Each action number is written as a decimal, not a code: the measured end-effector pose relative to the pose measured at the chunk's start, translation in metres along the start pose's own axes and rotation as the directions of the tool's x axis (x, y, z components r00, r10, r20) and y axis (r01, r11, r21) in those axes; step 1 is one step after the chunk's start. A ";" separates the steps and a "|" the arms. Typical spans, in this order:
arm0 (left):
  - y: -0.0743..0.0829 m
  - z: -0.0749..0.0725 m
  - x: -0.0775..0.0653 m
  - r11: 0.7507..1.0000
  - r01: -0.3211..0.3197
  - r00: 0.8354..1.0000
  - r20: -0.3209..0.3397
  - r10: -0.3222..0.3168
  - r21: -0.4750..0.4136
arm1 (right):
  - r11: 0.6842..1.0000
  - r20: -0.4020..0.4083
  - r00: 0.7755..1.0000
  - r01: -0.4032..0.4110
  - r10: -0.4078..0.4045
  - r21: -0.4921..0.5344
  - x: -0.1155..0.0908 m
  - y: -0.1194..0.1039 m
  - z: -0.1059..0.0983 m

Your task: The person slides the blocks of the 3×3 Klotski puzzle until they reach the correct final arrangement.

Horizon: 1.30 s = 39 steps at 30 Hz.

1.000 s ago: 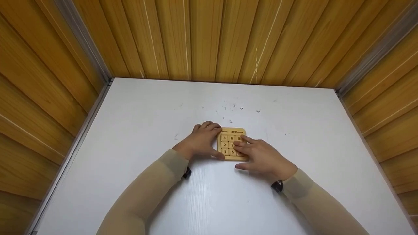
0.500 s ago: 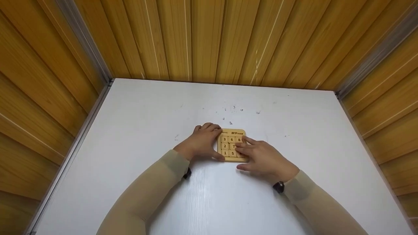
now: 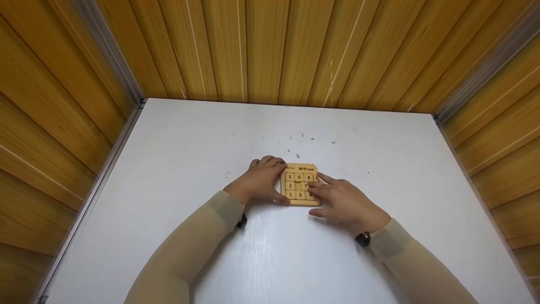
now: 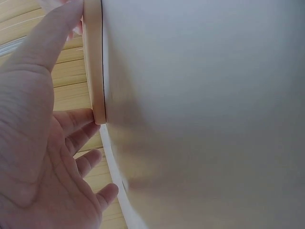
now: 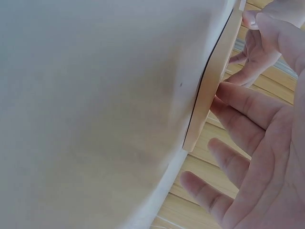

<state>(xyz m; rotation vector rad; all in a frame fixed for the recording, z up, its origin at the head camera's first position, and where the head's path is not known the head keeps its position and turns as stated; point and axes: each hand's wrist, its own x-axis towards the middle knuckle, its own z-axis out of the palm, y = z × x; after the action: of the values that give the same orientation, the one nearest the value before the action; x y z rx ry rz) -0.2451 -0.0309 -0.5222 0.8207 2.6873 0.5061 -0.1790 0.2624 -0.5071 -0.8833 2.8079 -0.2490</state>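
Observation:
A wooden number slide puzzle (image 3: 301,203) lies flat on the white table. Its tiles read 3, 6, 8 in the top row, 2 and 7 in the middle row, and 1, 5, 4 in the bottom row. The gap is at the centre. My left hand (image 3: 262,180) grips the left side of the frame, thumb at the near corner and forefinger at the far one. Fingertips of my right hand (image 3: 344,202) rest on the 7 tile (image 3: 304,186) and at the right edge. In the left wrist view the puzzle's edge (image 4: 94,62) sits between thumb and forefinger.
The white table (image 3: 202,139) has small dark marks beyond the puzzle. Wood-patterned panels (image 3: 261,50) stand along its back and both sides. A dark wrist device (image 3: 363,239) sits below the right sleeve.
The 7 tile has slid right from the centre, leaving the gap there. My right hand has shifted slightly right with it; my left hand keeps its hold on the frame.

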 end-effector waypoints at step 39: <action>0.004 -0.001 0.000 0.999 0.033 0.999 0.000 -0.033 0.016 | 1.000 -0.037 0.999 -0.013 0.012 -0.027 -0.008 0.000 -0.002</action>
<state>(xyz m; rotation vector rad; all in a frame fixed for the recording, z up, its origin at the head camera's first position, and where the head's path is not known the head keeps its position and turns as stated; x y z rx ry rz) -0.2431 -0.0279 -0.5197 0.7797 2.7032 0.4777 -0.1732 0.2672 -0.5041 -0.8749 2.8564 -0.2278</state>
